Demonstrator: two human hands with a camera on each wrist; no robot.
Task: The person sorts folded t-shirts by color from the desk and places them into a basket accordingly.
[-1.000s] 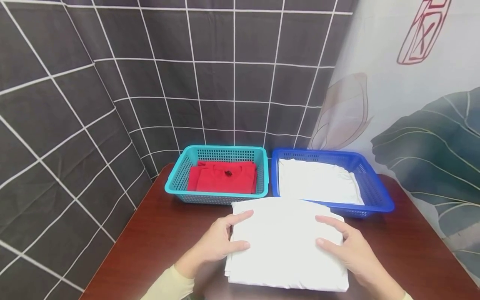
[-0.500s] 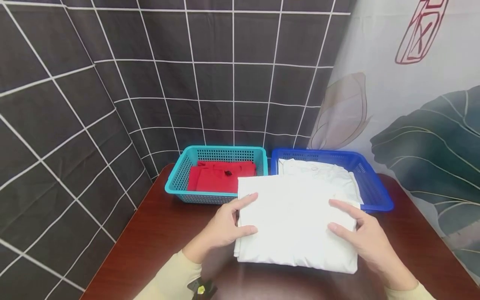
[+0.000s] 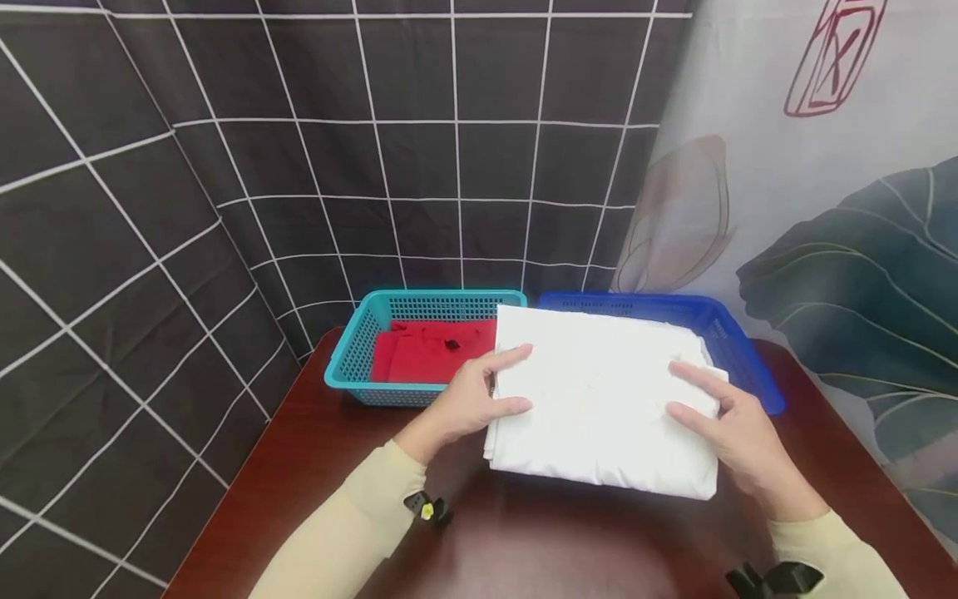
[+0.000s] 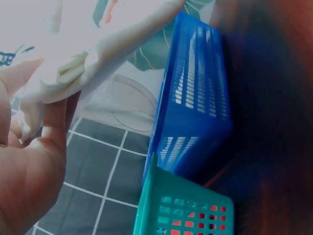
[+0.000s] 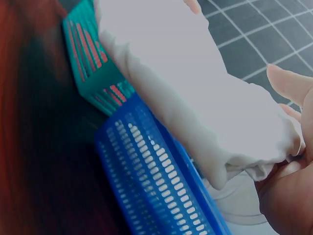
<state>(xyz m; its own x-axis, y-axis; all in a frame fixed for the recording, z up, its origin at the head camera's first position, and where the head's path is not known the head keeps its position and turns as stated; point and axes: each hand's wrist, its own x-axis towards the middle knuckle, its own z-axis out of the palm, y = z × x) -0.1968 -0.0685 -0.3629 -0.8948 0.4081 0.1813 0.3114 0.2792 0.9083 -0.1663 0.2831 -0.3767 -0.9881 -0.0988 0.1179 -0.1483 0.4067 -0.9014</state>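
Observation:
A folded white shirt (image 3: pixel 599 408) is held level between both hands, over the near side of the blue basket (image 3: pixel 752 358). My left hand (image 3: pixel 475 395) grips its left edge, thumb above; in the left wrist view, fingers of the left hand (image 4: pixel 34 171) support the layered edge from below. On the opposite edge, my right hand (image 3: pixel 737 424) holds the shirt the same way. The right wrist view has the shirt (image 5: pixel 166 83) bulging above the basket's slotted wall (image 5: pixel 151 171). White cloth inside the blue basket is mostly hidden behind the held shirt.
A teal basket (image 3: pixel 344 366) containing folded red clothing (image 3: pixel 427 358) stands left of the blue one. Both sit at the back of a brown table (image 3: pixel 314 466). Behind hang a dark gridded cloth (image 3: pixel 419 166) and a white patterned curtain (image 3: pixel 756 191).
Both hands have carried the white shirt forward and slightly right, up from the near table area to over the blue basket. It now covers most of the white cloth there.

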